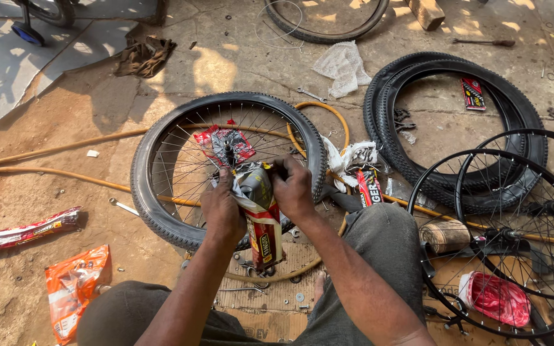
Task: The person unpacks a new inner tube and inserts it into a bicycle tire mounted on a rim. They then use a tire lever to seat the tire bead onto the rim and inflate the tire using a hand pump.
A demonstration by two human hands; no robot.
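Our left hand (221, 214) and right hand (293, 189) are both clamped on the top of a red and yellow plastic packet (261, 214), with something dark showing at its open mouth. We judge that a hard pull could split the thin wrapper unevenly, or drop the contents onto the dusty floor (27, 205). The packet sits between our hands, hanging down, just above the spoked wheel (161, 166) lying flat in front of our knees.
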